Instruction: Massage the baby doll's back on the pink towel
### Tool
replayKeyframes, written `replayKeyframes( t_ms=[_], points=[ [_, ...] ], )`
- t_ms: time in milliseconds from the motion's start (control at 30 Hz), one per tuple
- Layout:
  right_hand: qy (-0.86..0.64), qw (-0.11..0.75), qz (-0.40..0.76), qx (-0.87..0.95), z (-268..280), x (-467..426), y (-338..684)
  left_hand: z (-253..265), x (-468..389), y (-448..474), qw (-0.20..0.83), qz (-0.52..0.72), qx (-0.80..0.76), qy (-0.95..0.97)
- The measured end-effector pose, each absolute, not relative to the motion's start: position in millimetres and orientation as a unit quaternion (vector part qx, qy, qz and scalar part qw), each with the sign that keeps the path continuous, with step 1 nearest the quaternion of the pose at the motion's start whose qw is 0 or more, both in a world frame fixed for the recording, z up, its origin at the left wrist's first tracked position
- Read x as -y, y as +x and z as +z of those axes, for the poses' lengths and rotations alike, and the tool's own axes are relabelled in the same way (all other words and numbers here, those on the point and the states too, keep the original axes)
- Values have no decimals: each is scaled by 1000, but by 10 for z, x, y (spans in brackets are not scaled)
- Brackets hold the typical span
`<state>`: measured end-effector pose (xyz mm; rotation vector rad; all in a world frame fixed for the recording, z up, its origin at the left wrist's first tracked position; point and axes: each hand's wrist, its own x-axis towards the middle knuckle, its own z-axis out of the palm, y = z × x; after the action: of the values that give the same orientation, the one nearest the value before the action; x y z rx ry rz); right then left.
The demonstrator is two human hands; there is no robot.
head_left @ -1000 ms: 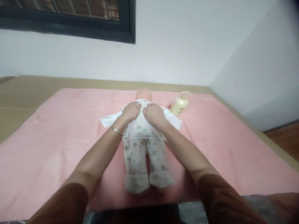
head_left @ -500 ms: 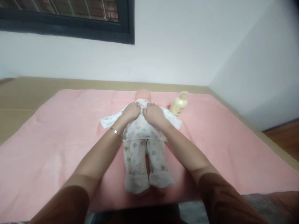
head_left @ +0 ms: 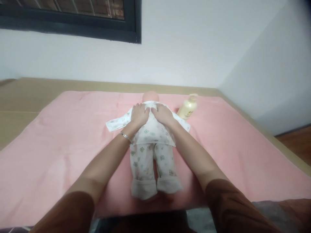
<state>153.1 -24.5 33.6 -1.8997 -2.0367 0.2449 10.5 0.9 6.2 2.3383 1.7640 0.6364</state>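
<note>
A baby doll (head_left: 150,96) lies on a pink blanket (head_left: 82,136), head away from me. It wears a white patterned top (head_left: 153,129) and matching trousers (head_left: 143,161) with cuffs turned up at the ankles. Flat on the left of the doll's upper body rests my left hand (head_left: 140,115), thumb out from the fingers, a silver bangle on its wrist. Mirroring it on the right side, my right hand (head_left: 163,115) also lies open on the top, thumb toward the middle. Neither hand grips the cloth visibly. The doll's face is hidden.
Just beyond the doll's right sleeve stands a pale yellow pump bottle (head_left: 188,108). A tan ledge (head_left: 43,85) runs behind the blanket, against a white wall (head_left: 182,58). The dark window frame (head_left: 136,29) is at upper left.
My hands have slid outward from the middle of the doll's upper body toward its sides. Their fingers, curled in before, are now laid flatter. The doll and bottle keep their places.
</note>
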Motion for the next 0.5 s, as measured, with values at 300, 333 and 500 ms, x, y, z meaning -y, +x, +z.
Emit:
replayKeyframes(
  t_ms=[300,333,500],
  points=[
    [-658,161,77,732,201,171,1557,83,-6,89,68,223,-583,778],
    [-658,161,79,731,199,168,1560,85,-3,91,69,223,-584,777],
    [-661,166,78,728,189,159,1562,87,1,92,72,226,-584,777]
  ],
)
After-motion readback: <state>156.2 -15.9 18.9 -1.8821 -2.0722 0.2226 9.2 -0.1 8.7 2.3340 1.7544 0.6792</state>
